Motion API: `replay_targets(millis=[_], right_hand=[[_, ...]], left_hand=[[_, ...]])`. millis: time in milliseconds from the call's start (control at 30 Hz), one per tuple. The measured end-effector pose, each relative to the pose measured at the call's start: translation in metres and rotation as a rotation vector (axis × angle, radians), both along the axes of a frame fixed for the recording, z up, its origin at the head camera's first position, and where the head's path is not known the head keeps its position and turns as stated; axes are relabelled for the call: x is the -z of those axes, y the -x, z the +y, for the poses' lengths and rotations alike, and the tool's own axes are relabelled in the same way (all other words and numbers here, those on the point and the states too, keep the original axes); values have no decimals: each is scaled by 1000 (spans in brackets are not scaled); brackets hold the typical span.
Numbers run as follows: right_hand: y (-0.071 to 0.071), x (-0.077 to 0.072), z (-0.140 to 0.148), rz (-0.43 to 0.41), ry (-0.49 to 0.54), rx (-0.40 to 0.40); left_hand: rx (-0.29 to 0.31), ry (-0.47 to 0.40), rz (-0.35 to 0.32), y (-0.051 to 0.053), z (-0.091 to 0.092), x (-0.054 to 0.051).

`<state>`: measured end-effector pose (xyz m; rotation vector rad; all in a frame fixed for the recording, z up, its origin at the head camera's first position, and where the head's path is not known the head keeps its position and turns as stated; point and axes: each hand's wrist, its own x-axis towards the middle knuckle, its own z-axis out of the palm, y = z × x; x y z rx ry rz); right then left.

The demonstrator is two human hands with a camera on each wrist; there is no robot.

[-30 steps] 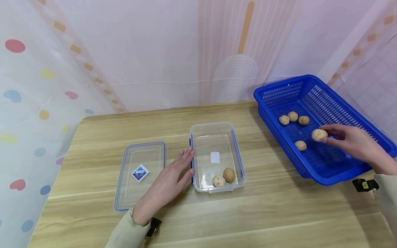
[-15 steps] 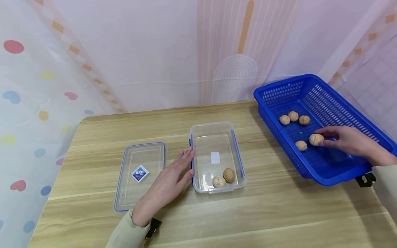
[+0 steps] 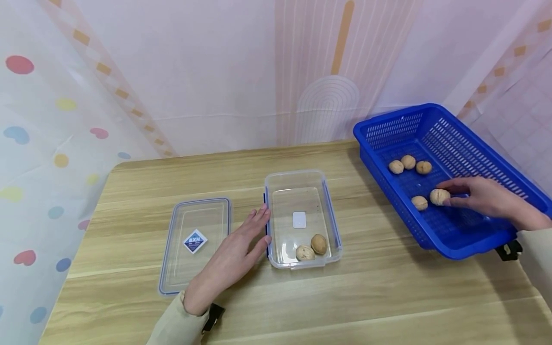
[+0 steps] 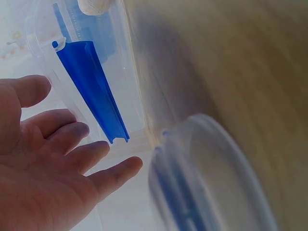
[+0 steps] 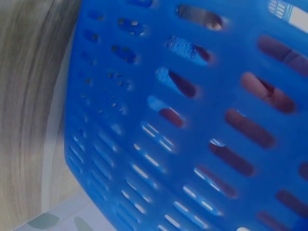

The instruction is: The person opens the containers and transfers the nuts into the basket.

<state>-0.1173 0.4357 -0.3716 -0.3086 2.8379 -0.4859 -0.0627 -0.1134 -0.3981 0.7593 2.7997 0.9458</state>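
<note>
My left hand (image 3: 233, 251) lies with straight fingers against the left side of a clear plastic container (image 3: 286, 179), by its blue clip (image 4: 91, 89). Two walnuts (image 3: 318, 244) sit in the container's near end. Inside a blue slotted basket (image 3: 463, 251), my right hand (image 3: 487, 197) pinches a walnut (image 3: 440, 197) between thumb and fingers, low over the basket's floor. Just left of it lies another walnut (image 3: 419, 203). Three more walnuts (image 3: 408, 162) are grouped farther back in the basket. The right wrist view is mostly the basket wall (image 5: 144, 120), with the hand partly visible through its slots.
A clear lid (image 3: 177, 258) with a blue seal and a diamond label lies on the wooden table (image 3: 345, 306), left of the container. A patterned cloth (image 3: 215, 72) hangs behind the table and at its left.
The right hand has moved slightly left and down in the basket with the walnut, coming close to the walnut on the left. The left hand has stayed on the container's side.
</note>
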Motion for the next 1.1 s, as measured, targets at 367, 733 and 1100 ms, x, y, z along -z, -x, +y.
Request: replay_targets(millis=[367,733,1100], right_hand=[[0,1,-1,-43,-1,-3],[-9,-5,3,-46,18,21],[-29,-21,-11,202,95,158]], left_hand=[[0,-4,-3,-1,-1,0],[-2,-1,-7,-1,0,-1],[-3,-4,-4,-1,0,0]])
